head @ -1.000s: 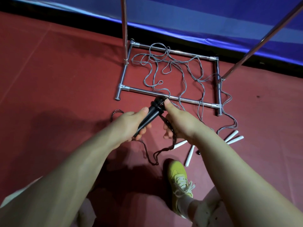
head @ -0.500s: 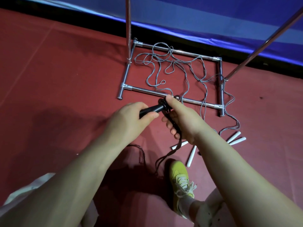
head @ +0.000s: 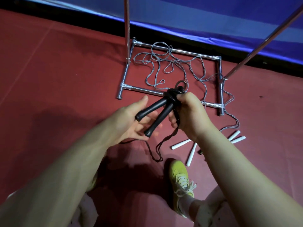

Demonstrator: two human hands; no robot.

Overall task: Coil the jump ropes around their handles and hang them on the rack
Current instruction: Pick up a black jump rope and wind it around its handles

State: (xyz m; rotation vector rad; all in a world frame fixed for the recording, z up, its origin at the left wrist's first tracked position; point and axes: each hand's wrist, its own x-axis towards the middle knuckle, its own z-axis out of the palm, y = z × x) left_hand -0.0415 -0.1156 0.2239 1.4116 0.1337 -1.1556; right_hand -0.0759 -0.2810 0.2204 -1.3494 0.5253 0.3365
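Two black jump-rope handles (head: 157,115) fan apart, joined at their far ends by turns of black rope (head: 172,95). My right hand (head: 190,113) grips that wrapped end and the rope, whose loose tail (head: 159,149) hangs to the floor. My left hand (head: 131,122) lies open under the handles' free ends, fingers spread. Behind them the chrome rack base (head: 142,90) stands on the red floor with grey ropes (head: 172,68) tangled inside it. Several white handles (head: 191,153) lie on the floor at the right.
Two chrome uprights (head: 127,22) rise from the rack, one slanting off to the upper right. A blue padded wall (head: 213,17) runs behind. My foot in a yellow shoe (head: 179,179) stands on the red floor (head: 57,79) below the hands.
My left hand has let go of the handles and opened beneath them. The handles have splayed apart, and my right hand now grips their wrapped end. The rope tail has shortened.
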